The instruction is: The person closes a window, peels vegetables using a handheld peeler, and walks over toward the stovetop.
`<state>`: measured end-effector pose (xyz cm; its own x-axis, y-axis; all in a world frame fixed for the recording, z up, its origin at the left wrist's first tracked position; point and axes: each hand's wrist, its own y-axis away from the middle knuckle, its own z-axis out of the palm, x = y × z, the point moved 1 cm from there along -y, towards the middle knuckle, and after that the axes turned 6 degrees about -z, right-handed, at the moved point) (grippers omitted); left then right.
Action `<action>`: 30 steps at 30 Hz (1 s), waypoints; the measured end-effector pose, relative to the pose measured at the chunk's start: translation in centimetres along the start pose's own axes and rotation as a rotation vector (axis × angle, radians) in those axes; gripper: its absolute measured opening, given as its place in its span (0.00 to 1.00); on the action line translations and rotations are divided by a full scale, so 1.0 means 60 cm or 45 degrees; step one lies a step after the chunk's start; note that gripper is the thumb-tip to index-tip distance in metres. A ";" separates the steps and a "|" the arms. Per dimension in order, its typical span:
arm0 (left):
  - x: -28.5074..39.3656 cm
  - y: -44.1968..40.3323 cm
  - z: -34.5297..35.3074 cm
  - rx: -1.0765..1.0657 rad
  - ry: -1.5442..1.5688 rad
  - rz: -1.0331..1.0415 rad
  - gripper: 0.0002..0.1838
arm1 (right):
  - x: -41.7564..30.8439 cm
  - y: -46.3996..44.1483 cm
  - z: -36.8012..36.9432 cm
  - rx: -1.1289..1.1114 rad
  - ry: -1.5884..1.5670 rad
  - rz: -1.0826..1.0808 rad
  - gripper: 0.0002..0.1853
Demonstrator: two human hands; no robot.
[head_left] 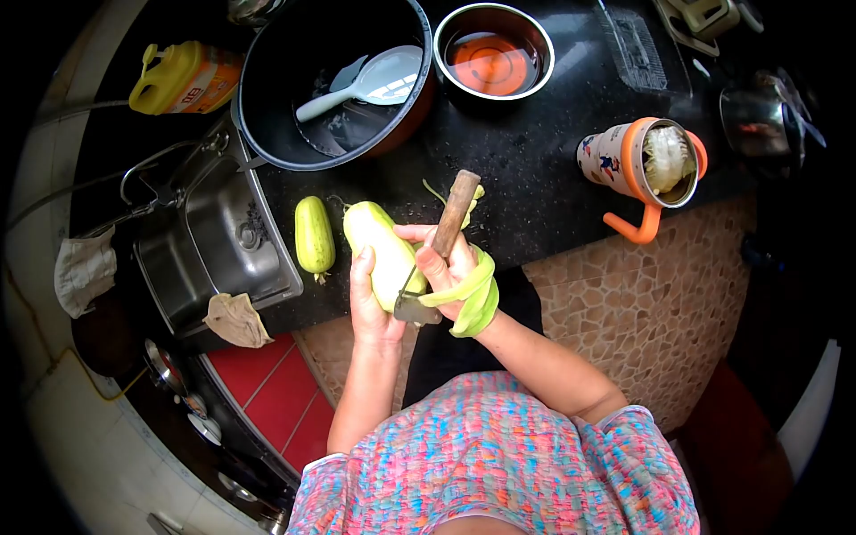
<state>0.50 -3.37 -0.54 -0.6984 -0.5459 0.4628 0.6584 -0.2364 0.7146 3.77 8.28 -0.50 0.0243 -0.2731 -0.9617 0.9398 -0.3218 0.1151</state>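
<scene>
A large pale green gourd (379, 250) rests in my left hand (367, 299), whose fingers and thumb wrap round its lower left side. My right hand (453, 272) holds a peeler (456, 214) with a wooden handle, its metal end lying against the gourd's lower right side. Long green strips of peel (479, 299) drape over my right hand and wrist. A smaller green gourd (314, 236) lies on the black counter just left of the large one. More bits of peel show behind the wooden handle.
A big dark pot (254, 134) with a pale ladle (374, 85) stands behind my hands. Beside it is a metal bowl (546, 76) of liquid. An orange-handled mug (615, 160) stands at right. The sink (192, 254), a cloth (236, 319) and yellow jug (187, 80) are left.
</scene>
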 end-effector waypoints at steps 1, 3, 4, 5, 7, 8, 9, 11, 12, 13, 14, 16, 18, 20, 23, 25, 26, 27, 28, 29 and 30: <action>0.000 0.003 0.003 0.031 -0.058 0.039 0.27 | 0.002 0.000 0.000 0.001 -0.001 0.000 0.26; 0.002 0.002 -0.006 0.024 -0.079 0.037 0.28 | 0.009 -0.002 0.001 0.015 -0.060 0.098 0.23; 0.002 0.002 -0.010 0.016 -0.096 0.036 0.29 | 0.010 -0.005 -0.001 0.017 -0.060 0.097 0.23; 0.001 0.005 -0.012 0.014 -0.098 0.035 0.29 | 0.010 -0.008 -0.002 0.040 -0.027 0.107 0.21; 0.002 0.016 -0.007 -0.074 -0.231 0.002 0.30 | 0.010 -0.021 -0.009 0.083 0.004 0.194 0.18; -0.004 0.026 0.002 -0.126 -0.217 -0.055 0.31 | 0.013 -0.028 -0.012 0.106 0.048 0.182 0.17; -0.008 0.032 -0.006 -0.137 -0.203 -0.103 0.31 | 0.017 -0.035 -0.015 0.126 0.090 0.171 0.17; -0.014 0.039 -0.014 -0.190 -0.200 -0.184 0.31 | 0.022 -0.045 -0.020 0.095 0.113 0.173 0.19; -0.013 0.038 -0.012 -0.192 -0.198 -0.185 0.31 | 0.018 -0.049 -0.017 0.054 -0.034 0.185 0.20; -0.011 0.039 -0.010 -0.211 -0.168 -0.204 0.31 | 0.016 -0.050 -0.016 0.013 -0.179 0.199 0.20; -0.010 0.039 -0.008 -0.228 -0.137 -0.224 0.31 | 0.017 -0.050 -0.016 -0.068 -0.207 0.183 0.23; -0.005 0.026 -0.013 -0.149 -0.084 -0.131 0.31 | 0.012 -0.044 -0.012 -0.092 -0.234 0.201 0.25; 0.011 0.020 -0.018 -0.170 -0.073 -0.139 0.31 | 0.010 -0.035 -0.011 -0.172 -0.218 0.242 0.29; 0.011 0.013 -0.018 -0.121 -0.074 -0.102 0.32 | 0.021 -0.026 -0.006 -0.212 -0.155 0.201 0.31; 0.010 0.012 -0.010 -0.105 -0.110 -0.050 0.33 | 0.024 -0.030 0.002 -0.203 -0.106 0.100 0.31; 0.009 0.014 -0.006 -0.177 -0.108 -0.071 0.34 | 0.024 -0.033 0.006 -0.215 -0.077 0.068 0.31; 0.010 0.014 -0.007 -0.163 -0.140 -0.067 0.36 | 0.024 -0.034 0.006 -0.202 -0.060 0.050 0.29; 0.011 0.014 -0.008 -0.164 -0.140 -0.069 0.36 | 0.023 -0.036 0.005 -0.188 -0.040 0.031 0.27; 0.012 0.014 -0.009 -0.229 -0.171 -0.075 0.37 | 0.023 -0.040 0.001 -0.185 -0.037 0.032 0.27; 0.013 0.015 -0.009 -0.291 -0.201 -0.079 0.38 | 0.022 -0.044 -0.003 -0.153 -0.072 0.135 0.24; 0.016 0.022 0.013 -0.336 -0.264 -0.096 0.42 | 0.020 -0.048 -0.005 -0.121 -0.109 0.237 0.22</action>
<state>0.47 -3.59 1.28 -0.7723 -0.3505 0.5298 0.6336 -0.4846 0.6031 1.21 9.16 -2.07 0.1749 -0.3968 -0.9011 0.9499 -0.1727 0.2605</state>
